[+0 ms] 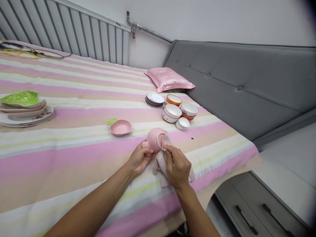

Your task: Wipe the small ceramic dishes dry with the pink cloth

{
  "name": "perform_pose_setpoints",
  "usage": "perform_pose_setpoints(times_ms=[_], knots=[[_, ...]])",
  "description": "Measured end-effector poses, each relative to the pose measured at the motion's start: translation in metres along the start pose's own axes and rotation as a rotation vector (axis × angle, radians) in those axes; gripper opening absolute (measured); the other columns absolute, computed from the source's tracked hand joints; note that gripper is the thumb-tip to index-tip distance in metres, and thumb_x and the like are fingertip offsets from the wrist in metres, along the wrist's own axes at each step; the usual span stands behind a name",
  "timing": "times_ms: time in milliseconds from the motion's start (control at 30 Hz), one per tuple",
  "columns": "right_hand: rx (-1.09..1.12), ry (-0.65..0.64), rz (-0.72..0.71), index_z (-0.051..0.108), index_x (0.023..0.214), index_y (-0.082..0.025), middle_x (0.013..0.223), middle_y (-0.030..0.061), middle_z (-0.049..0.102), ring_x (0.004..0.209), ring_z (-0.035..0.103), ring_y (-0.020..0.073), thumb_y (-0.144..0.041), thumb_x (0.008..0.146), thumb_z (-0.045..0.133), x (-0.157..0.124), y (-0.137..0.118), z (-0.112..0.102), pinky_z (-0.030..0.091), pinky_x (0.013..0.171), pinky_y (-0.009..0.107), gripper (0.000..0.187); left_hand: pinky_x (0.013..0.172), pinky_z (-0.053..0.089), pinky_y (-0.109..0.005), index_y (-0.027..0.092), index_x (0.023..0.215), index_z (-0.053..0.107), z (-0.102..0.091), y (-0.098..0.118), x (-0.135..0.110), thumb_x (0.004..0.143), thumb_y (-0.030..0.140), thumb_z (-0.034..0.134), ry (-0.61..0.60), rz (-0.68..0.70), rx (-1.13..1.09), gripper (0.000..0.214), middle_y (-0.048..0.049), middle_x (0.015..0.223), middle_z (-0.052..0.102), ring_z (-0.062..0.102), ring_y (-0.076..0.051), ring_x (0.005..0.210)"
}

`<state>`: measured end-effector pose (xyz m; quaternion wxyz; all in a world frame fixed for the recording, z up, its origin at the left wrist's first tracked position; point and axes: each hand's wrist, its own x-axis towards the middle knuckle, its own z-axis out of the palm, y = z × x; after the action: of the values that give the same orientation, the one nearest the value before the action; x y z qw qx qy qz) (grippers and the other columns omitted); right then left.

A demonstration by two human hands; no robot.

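My left hand (141, 158) grips a small pink bowl (153, 138) by its short tab, holding the bowl tilted on its side above the bed. In my right hand (178, 164) is a pale pink cloth (163, 166), pinched between thumb and fingers at the bowl's rim; part of it hangs below. Left of my hands, a similar pink bowl (120, 127) with a green leaf-shaped tab (112, 121) rests upright on the striped bedspread (81, 154).
Stacked plates (154, 99), white and orange bowls (172, 112) and small white dishes (183, 123) stand beyond my hands. At far left, more plates (27, 118) carry a green leaf-shaped dish (21, 98). A pink pillow (170, 79) lies near the grey headboard (237, 72).
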<state>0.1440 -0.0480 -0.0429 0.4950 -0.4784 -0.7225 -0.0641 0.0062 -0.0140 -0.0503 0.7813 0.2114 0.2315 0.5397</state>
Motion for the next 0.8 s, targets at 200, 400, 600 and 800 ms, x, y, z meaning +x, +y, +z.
perform_pose_setpoints(times_ms=[200, 400, 600, 800], knots=[[-0.083, 0.104, 0.028, 0.061, 0.096, -0.017, 0.091, 0.0062, 0.069, 0.085, 0.064, 0.0146, -0.011, 0.083, 0.046, 0.0018, 0.0005, -0.0033, 0.049, 0.073, 0.024, 0.021, 0.056, 0.040, -0.019, 0.013, 0.081, 0.058, 0.0030, -0.0049, -0.0026, 0.052, -0.002, 0.051, -0.061, -0.026, 0.141, 0.033, 0.0023, 0.062, 0.056, 0.048, -0.007, 0.056], [-0.018, 0.119, 0.011, 0.061, 0.097, -0.017, 0.093, 0.0067, 0.068, 0.091, 0.063, 0.0166, -0.009, 0.082, 0.046, 0.0013, 0.0006, -0.0038, 0.050, 0.077, 0.027, 0.022, 0.058, 0.040, -0.019, 0.015, 0.089, 0.059, 0.0026, -0.0073, -0.0040, 0.055, -0.002, 0.049, -0.128, -0.027, 0.196, 0.039, 0.0009, 0.067, 0.058, 0.048, -0.008, 0.058], [0.074, 0.060, -0.027, 0.060, 0.099, -0.019, 0.098, 0.0064, 0.067, 0.098, 0.061, 0.0174, -0.006, 0.081, 0.046, 0.0005, -0.0007, -0.0023, 0.050, 0.083, 0.031, 0.025, 0.057, 0.041, -0.020, 0.014, 0.090, 0.060, 0.0025, -0.0078, -0.0042, 0.053, -0.003, 0.047, -0.121, -0.016, 0.189, 0.043, -0.0008, 0.071, 0.061, 0.052, -0.010, 0.060], [0.120, -0.015, -0.066, 0.059, 0.098, -0.018, 0.097, 0.0069, 0.068, 0.098, 0.061, 0.0172, -0.005, 0.081, 0.048, 0.0005, -0.0080, 0.0004, 0.050, 0.082, 0.029, 0.025, 0.053, 0.042, -0.018, 0.013, 0.084, 0.059, -0.0006, -0.0045, -0.0025, 0.056, -0.003, 0.050, -0.089, -0.029, 0.077, 0.034, 0.0009, 0.064, 0.060, 0.050, -0.007, 0.052]])
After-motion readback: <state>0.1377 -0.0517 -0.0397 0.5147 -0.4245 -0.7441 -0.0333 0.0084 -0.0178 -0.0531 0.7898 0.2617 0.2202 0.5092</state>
